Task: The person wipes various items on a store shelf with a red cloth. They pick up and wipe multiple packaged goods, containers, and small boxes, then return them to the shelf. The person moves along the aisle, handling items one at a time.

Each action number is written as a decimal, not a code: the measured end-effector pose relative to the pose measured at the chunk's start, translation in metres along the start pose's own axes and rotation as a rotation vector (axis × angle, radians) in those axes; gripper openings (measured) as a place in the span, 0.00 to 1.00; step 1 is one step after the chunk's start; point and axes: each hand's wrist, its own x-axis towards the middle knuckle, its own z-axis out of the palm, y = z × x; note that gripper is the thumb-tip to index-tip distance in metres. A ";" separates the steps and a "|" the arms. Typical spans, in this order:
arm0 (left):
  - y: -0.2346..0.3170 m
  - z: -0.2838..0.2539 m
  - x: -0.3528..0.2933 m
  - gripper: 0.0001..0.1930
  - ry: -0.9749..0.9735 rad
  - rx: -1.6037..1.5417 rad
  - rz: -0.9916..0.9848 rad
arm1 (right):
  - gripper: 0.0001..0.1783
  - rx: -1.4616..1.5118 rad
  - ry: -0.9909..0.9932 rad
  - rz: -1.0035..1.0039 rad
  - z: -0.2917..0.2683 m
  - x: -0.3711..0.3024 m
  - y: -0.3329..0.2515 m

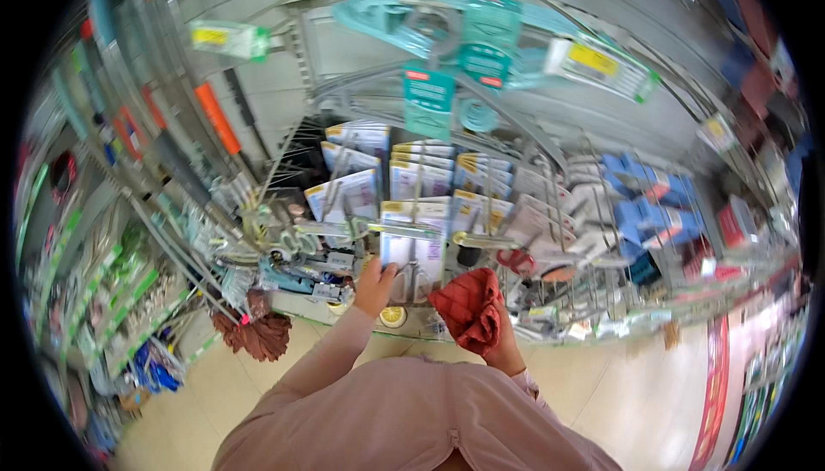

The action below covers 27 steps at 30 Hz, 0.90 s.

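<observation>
A carded pack of scissors [412,252] hangs at the front of a rack in the middle, white with a yellow strip at its top. My left hand [375,287] has its fingers closed on the pack's lower left edge. In my right hand [505,349] is a bunched, dark red cloth [468,308], just right of the pack; it covers most of the fingers. Behind the held pack, more white carded packs [351,193] hang in rows on metal hooks.
Long-handled tools [219,119] hang at the left. Teal hangers [387,15] with teal tags are above the packs. Blue packs [657,213] hang at the right. A brown ruffled mop head [258,333] sits low left. Pale floor tiles [601,385] show below the shelf.
</observation>
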 end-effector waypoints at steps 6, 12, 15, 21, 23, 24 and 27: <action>0.021 0.016 0.031 0.18 -0.041 -0.005 -0.206 | 0.30 -0.121 -0.090 0.059 -0.011 0.014 0.007; -0.024 0.014 -0.007 0.17 0.160 -0.014 -0.164 | 0.26 -0.205 -0.099 0.211 -0.027 0.027 0.015; -0.054 0.008 -0.065 0.14 0.033 0.199 -0.291 | 0.24 -0.256 -0.101 0.279 -0.041 0.037 0.027; -0.133 -0.022 -0.238 0.18 -0.340 0.256 -0.817 | 0.20 -0.484 -0.189 0.397 -0.073 0.050 0.060; -0.132 -0.043 -0.280 0.18 -0.261 0.246 -0.950 | 0.19 -0.598 -0.251 0.423 -0.082 0.051 0.068; -0.138 -0.049 -0.305 0.18 -0.196 0.243 -0.999 | 0.18 -0.644 -0.290 0.444 -0.086 0.053 0.074; -0.163 -0.056 -0.358 0.18 -0.051 0.235 -1.086 | 0.14 -0.549 -0.242 0.643 -0.062 0.064 0.104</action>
